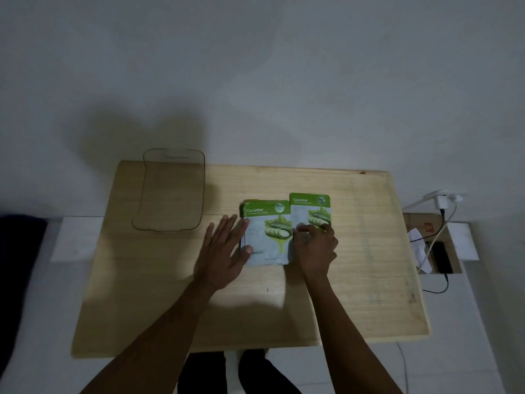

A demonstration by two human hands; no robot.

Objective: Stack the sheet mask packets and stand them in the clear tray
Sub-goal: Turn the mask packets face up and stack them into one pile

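Squaring green-and-white cucumber sheet mask packets (pixel 267 234) on a pale wooden table (pixel 355 251).
Flat, spread left hand (pixel 224 251) braces the stack; right hand (pixel 315 245) pinches a lone packet (pixel 309 209) to add.

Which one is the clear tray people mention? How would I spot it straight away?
Start at the pale wooden table and look to its far left corner. There sits the clear tray, see-through, showing mostly as a thin dark rounded outline. Unlike the green cucumber packets mid-table by the hands, it has no colour or print.
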